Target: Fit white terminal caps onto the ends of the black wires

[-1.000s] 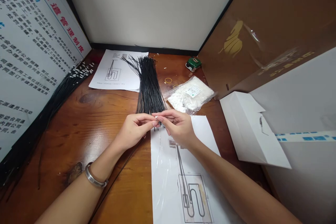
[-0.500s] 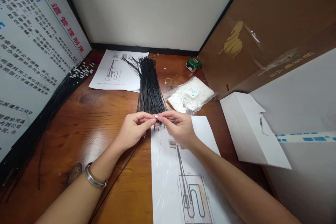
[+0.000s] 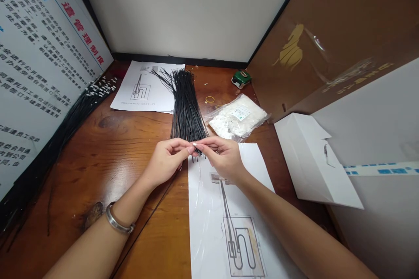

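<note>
A thin black wire (image 3: 157,204) slants away from you, running long-ways under your left hand (image 3: 168,161), which seems to pinch it; you can't see its tip. Your right hand (image 3: 224,159) pinches a tiny white piece (image 3: 195,144), just right of your left fingertips. Past both hands lies a big bunch of black wires (image 3: 186,109).
</note>
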`<action>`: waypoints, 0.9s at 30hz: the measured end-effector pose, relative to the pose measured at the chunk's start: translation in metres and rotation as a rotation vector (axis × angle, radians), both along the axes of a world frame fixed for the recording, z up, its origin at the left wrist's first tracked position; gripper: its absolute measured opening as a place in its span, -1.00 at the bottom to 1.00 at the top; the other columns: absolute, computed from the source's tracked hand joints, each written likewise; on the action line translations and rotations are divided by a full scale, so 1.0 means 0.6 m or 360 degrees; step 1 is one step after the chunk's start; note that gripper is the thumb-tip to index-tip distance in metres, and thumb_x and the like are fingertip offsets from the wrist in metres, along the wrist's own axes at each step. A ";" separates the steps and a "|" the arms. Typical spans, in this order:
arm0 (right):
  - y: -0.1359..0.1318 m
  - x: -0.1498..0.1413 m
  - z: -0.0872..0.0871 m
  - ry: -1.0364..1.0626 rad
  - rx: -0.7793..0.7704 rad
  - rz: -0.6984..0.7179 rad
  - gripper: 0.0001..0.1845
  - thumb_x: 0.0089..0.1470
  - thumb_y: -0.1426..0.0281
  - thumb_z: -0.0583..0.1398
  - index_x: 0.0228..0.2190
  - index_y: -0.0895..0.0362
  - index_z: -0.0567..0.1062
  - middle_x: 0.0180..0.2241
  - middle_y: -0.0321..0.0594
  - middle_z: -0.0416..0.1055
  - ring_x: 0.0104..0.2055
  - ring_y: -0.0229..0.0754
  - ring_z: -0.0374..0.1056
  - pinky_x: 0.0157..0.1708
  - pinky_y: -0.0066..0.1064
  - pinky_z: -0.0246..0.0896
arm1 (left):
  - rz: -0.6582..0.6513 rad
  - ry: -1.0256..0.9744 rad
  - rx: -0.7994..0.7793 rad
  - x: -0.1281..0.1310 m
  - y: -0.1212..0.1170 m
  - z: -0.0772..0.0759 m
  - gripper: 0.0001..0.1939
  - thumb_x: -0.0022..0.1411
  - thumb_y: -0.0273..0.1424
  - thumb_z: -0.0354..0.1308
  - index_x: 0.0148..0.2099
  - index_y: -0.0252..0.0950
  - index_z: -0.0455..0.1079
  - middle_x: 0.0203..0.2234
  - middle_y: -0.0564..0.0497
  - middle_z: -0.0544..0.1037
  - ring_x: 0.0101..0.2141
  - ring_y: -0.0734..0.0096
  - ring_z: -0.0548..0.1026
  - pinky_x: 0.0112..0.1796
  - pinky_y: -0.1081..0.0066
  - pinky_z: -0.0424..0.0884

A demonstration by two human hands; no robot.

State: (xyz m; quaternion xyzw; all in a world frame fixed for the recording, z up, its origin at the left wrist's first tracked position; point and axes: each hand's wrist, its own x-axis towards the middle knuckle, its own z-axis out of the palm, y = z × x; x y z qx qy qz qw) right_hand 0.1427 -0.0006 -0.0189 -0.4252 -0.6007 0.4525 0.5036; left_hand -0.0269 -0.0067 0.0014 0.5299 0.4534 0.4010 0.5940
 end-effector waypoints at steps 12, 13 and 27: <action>0.006 0.010 -0.003 -0.0584 0.0901 -0.0092 -0.88 0.07 0.50 0.23 -0.34 0.13 0.58 -0.49 -0.26 0.59 -0.75 -0.44 0.12 -0.75 -0.50 0.14 | -0.0048 0.0063 0.0020 -0.003 0.000 -0.004 -0.80 0.15 -0.31 0.20 -0.34 -0.38 0.48 -0.50 -0.02 0.58 -0.66 0.64 0.27 -0.63 0.56 0.16; 0.007 0.010 -0.002 -0.0607 0.0964 -0.0089 -0.88 0.07 0.51 0.22 -0.34 0.13 0.57 -0.46 -0.25 0.60 -0.75 -0.44 0.15 -0.74 -0.50 0.16 | -0.0049 0.0068 0.0023 -0.003 0.000 -0.003 -0.80 0.15 -0.31 0.19 -0.34 -0.38 0.48 -0.50 -0.02 0.57 -0.66 0.64 0.27 -0.62 0.56 0.16; 0.015 0.016 -0.010 -0.0801 0.1411 -0.0086 -0.84 0.07 0.58 0.20 -0.31 0.14 0.53 -0.36 -0.23 0.62 -0.39 -0.24 0.55 -0.48 -0.49 0.48 | -0.0024 0.0120 0.0021 -0.001 -0.001 0.000 -0.81 0.12 -0.31 0.21 -0.37 -0.37 0.48 -0.52 -0.01 0.57 -0.65 0.61 0.28 -0.61 0.54 0.18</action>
